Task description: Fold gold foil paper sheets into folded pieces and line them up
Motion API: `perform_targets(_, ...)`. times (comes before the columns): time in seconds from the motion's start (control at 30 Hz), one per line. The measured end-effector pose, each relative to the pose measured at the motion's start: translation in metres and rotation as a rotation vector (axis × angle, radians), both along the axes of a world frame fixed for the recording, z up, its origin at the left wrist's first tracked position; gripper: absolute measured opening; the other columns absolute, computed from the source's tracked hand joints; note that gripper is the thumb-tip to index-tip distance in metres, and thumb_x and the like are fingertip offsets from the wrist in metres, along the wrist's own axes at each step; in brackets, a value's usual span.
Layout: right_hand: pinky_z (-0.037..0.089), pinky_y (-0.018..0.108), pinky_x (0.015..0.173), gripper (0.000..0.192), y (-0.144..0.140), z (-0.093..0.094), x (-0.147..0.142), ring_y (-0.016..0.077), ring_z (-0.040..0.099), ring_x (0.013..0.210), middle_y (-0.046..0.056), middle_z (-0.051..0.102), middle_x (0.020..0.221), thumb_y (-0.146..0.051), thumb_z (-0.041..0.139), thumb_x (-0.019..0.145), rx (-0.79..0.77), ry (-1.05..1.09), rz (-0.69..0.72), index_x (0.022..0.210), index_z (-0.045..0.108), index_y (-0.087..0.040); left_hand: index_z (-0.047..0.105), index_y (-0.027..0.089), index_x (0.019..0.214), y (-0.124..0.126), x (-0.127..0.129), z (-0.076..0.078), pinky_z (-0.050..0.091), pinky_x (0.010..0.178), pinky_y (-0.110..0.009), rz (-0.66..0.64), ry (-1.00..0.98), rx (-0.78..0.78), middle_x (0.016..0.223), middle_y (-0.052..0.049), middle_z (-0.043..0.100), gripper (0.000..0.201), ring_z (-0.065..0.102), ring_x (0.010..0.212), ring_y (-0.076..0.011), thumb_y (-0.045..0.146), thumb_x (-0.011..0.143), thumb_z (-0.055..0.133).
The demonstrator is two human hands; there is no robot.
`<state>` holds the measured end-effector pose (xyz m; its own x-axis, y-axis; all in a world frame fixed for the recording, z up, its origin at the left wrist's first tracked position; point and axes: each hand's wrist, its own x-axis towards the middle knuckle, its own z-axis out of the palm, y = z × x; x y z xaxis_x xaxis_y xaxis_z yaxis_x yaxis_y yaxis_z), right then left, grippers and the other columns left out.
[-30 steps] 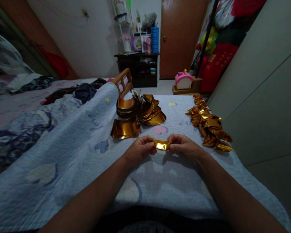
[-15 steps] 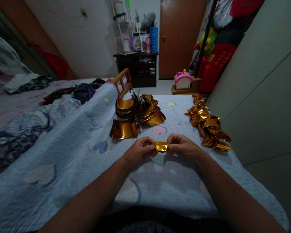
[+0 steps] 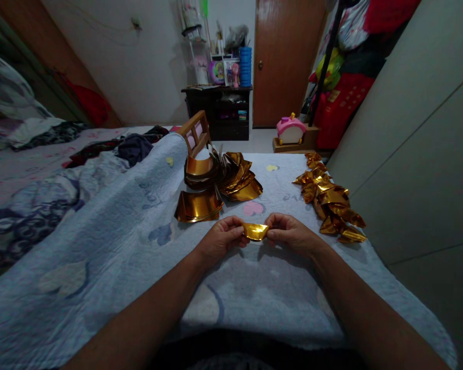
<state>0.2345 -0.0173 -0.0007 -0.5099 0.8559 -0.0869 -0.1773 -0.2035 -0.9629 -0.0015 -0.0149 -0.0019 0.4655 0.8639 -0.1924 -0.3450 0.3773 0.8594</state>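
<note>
A small folded piece of shiny gold foil paper [image 3: 255,232] is held level just above the bed cover, in front of me. My left hand [image 3: 224,236] pinches its left end between thumb and fingers. At the right end, my right hand [image 3: 287,232] grips it the same way. Beyond my left hand lies a fanned stack of gold foil sheets [image 3: 199,204], with a larger pile of curved sheets [image 3: 243,187] behind it. Folded gold foil pieces [image 3: 334,198] form a long heap off to the right.
A pale blue quilt [image 3: 139,288] with heart shapes covers the bed. A wooden rail [image 3: 195,131] stands behind the foil sheets. Near the far edge sits a pink and white toy [image 3: 290,129]. Crumpled clothes [image 3: 135,147] lie at the left; a pale cabinet side [image 3: 420,154] rises at the right.
The folded foil piece has shifted very slightly left and tilted, showing more of its front face. Both hands keep their pinch on its ends.
</note>
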Motion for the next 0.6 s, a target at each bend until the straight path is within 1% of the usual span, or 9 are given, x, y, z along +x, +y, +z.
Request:
perform_targets(0.1,0.038,0.022,0.051,0.030,0.000,0.001,0.000,0.0102,0.055,0.058,-0.002,0.063,0.072,-0.037,0.084,0.075,0.013,-0.008,0.001,0.086,0.063,-0.019,0.066,0.017,0.099,-0.001,-0.001,0.002,0.053,0.059,-0.022,0.039,0.015,0.031,0.086,-0.002,0.070,0.041,0.066,0.069,-0.0130,0.034,0.069,0.088)
perform_targets(0.17,0.038,0.023,0.052,0.029,0.000,0.002,-0.002,0.0100,0.054,0.059,-0.002,0.063,0.076,-0.035,0.084,0.075,0.030,-0.018,-0.007,0.087,0.063,-0.020,0.064,0.021,0.111,-0.002,-0.002,0.003,0.053,0.061,-0.022,0.056,0.044,0.089,0.098,-0.002,0.069,0.046,0.066,0.076,-0.0136,0.032,0.072,0.086)
perform_targets(0.23,0.039,0.023,0.054,0.027,-0.001,0.003,-0.003,0.0098,0.054,0.062,-0.001,0.063,0.080,-0.034,0.083,0.076,0.055,-0.016,-0.024,0.087,0.063,-0.020,0.063,0.022,0.115,-0.002,-0.003,0.003,0.052,0.062,-0.022,0.066,0.080,0.158,0.105,-0.003,0.068,0.048,0.065,0.079,-0.0134,0.029,0.072,0.086)
perform_targets(0.33,0.043,0.024,0.059,0.026,-0.002,0.004,-0.005,0.0107,0.055,0.067,0.000,0.063,0.087,-0.032,0.084,0.075,0.080,-0.007,-0.040,0.085,0.063,-0.021,0.067,0.019,0.105,-0.002,-0.005,0.004,0.050,0.065,-0.022,0.087,0.150,0.252,0.101,-0.004,0.068,0.038,0.063,0.080,-0.0141,0.025,0.072,0.085)
perform_targets(0.4,0.045,0.025,0.062,0.027,-0.002,0.005,-0.006,0.0113,0.057,0.070,0.001,0.063,0.089,-0.031,0.084,0.074,0.075,-0.013,-0.038,0.086,0.063,-0.021,0.070,0.019,0.099,-0.002,-0.005,0.006,0.051,0.072,-0.025,0.113,0.210,0.330,0.098,-0.004,0.069,0.029,0.063,0.084,-0.0159,0.023,0.074,0.083)
perform_targets(0.5,0.048,0.026,0.066,0.030,-0.003,0.008,-0.008,0.0124,0.059,0.074,0.000,0.063,0.092,-0.031,0.083,0.074,0.043,-0.025,-0.061,0.094,0.063,-0.022,0.072,0.020,0.096,-0.004,-0.006,0.011,0.051,0.084,-0.029,0.153,0.323,0.507,0.102,-0.006,0.069,0.020,0.063,0.095,-0.0194,0.017,0.077,0.077)
perform_targets(0.6,0.048,0.027,0.068,0.029,-0.004,0.012,-0.010,0.0128,0.058,0.075,0.001,0.063,0.094,-0.033,0.080,0.076,0.039,-0.054,-0.124,0.096,0.062,-0.022,0.072,0.021,0.094,-0.007,-0.006,0.016,0.050,0.088,-0.031,0.149,0.442,0.707,0.108,-0.008,0.069,0.014,0.064,0.103,-0.0221,0.013,0.083,0.070)
